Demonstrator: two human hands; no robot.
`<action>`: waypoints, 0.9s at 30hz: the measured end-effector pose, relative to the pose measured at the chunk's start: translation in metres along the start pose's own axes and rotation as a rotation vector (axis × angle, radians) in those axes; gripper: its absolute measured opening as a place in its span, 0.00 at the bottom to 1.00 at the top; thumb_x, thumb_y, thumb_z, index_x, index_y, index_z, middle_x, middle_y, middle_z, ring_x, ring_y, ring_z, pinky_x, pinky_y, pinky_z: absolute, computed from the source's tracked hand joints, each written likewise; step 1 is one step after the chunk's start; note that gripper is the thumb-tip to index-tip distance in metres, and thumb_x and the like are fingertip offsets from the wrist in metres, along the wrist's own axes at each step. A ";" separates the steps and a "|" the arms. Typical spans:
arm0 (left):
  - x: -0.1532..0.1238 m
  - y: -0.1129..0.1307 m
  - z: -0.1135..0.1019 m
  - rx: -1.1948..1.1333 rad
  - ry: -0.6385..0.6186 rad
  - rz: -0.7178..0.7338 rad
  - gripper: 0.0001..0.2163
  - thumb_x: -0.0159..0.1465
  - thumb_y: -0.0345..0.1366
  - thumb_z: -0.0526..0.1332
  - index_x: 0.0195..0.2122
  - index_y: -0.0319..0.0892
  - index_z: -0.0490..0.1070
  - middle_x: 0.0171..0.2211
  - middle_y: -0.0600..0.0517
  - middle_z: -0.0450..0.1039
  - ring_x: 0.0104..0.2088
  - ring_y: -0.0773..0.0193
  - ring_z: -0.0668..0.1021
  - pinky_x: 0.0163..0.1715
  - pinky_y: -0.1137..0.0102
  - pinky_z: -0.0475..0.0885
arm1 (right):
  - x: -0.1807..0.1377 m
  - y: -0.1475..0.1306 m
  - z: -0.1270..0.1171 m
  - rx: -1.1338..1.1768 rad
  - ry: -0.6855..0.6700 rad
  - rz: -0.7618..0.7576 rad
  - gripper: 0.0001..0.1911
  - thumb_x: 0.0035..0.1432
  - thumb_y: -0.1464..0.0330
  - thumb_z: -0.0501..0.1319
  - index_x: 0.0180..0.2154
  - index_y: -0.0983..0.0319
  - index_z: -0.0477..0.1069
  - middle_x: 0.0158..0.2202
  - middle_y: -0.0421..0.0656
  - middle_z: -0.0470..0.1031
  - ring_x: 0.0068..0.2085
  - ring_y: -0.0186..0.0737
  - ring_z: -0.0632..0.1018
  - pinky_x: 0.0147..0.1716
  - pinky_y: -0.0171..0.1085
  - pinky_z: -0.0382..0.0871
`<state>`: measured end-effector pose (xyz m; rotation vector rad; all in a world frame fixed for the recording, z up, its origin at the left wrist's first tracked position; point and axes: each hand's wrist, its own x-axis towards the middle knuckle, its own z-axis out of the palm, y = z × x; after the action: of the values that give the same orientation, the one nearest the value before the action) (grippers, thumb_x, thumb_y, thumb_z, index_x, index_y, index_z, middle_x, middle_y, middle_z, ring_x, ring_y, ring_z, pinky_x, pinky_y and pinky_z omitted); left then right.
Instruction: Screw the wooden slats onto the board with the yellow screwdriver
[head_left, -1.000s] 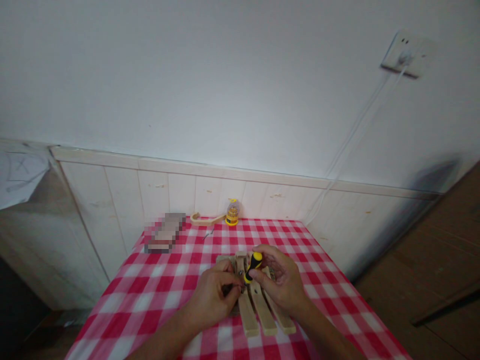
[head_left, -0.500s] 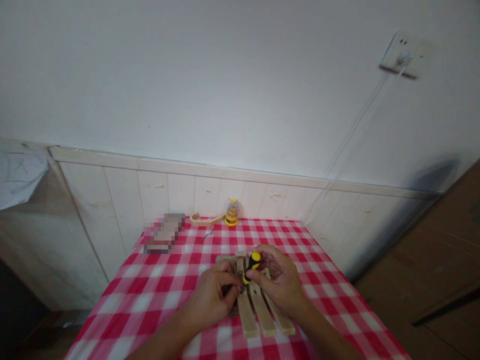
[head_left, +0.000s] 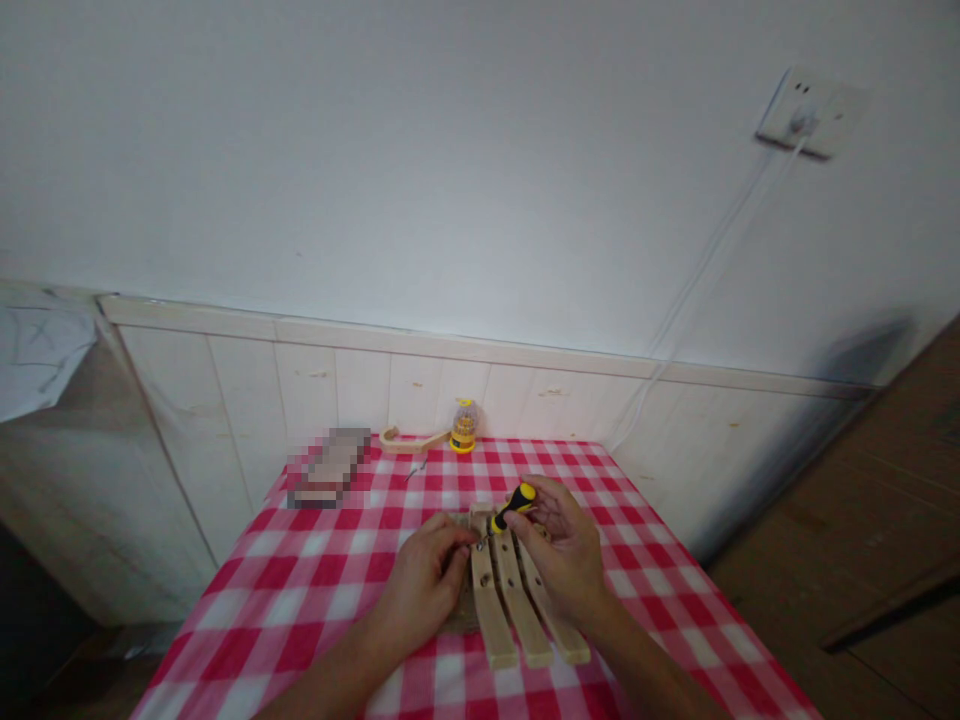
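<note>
My right hand (head_left: 568,550) is closed around a small screwdriver (head_left: 514,507) with a yellow and black handle. The screwdriver leans to the right, its lower end over the left wooden strip (head_left: 495,622). Near that end, my left hand (head_left: 426,572) pinches thumb and forefinger together at the strip's upper hole; whatever is between the fingertips is too small to make out. Two more wooden strips, a middle one (head_left: 527,622) and a right one (head_left: 564,632), lie alongside, with dark holes or screws showing. A brownish flat piece (head_left: 459,618) is partly visible under the left hand.
A red-and-white checked cloth (head_left: 300,610) covers the table. Toward the wall stand a yellow-based clear container (head_left: 463,428) and a curved wooden hook (head_left: 405,442). A small thin metal item (head_left: 416,470) lies before them, and a blurred-out flat object (head_left: 332,468) lies left.
The screwdriver has moved up and away from me and tilts more to the right. My left fingertips have shifted up from the lower hole, which now shows.
</note>
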<state>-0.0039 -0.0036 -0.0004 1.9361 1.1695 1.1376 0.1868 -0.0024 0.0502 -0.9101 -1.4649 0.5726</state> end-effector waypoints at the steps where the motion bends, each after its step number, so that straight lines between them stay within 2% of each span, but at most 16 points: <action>1: 0.000 0.000 0.000 0.008 -0.013 0.002 0.12 0.66 0.30 0.55 0.39 0.43 0.80 0.39 0.47 0.78 0.41 0.56 0.80 0.42 0.64 0.73 | 0.000 0.000 0.000 -0.015 -0.005 0.002 0.18 0.56 0.71 0.70 0.50 0.55 0.76 0.39 0.42 0.84 0.39 0.42 0.86 0.40 0.39 0.83; 9: -0.001 0.004 0.000 0.037 -0.031 0.014 0.14 0.66 0.29 0.55 0.41 0.44 0.82 0.37 0.47 0.78 0.40 0.57 0.80 0.40 0.65 0.74 | -0.001 0.004 0.000 -0.014 -0.071 0.023 0.20 0.59 0.69 0.69 0.53 0.54 0.76 0.42 0.43 0.84 0.41 0.43 0.86 0.45 0.42 0.83; 16: 0.001 0.003 0.000 0.022 -0.045 0.026 0.14 0.65 0.27 0.56 0.41 0.45 0.82 0.38 0.47 0.78 0.41 0.57 0.80 0.42 0.65 0.74 | 0.001 0.002 -0.008 -0.054 -0.228 -0.013 0.19 0.63 0.69 0.64 0.55 0.53 0.77 0.48 0.45 0.84 0.44 0.44 0.86 0.46 0.43 0.83; 27: 0.001 0.000 0.001 -0.008 -0.044 0.043 0.14 0.65 0.27 0.56 0.42 0.44 0.82 0.43 0.46 0.79 0.45 0.57 0.81 0.48 0.64 0.76 | 0.001 0.005 -0.009 -0.064 -0.235 -0.001 0.18 0.65 0.66 0.64 0.57 0.54 0.76 0.49 0.47 0.84 0.46 0.45 0.86 0.48 0.45 0.83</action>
<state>-0.0028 -0.0028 -0.0001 1.9792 1.1038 1.1143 0.1963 -0.0001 0.0479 -0.9156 -1.7026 0.6520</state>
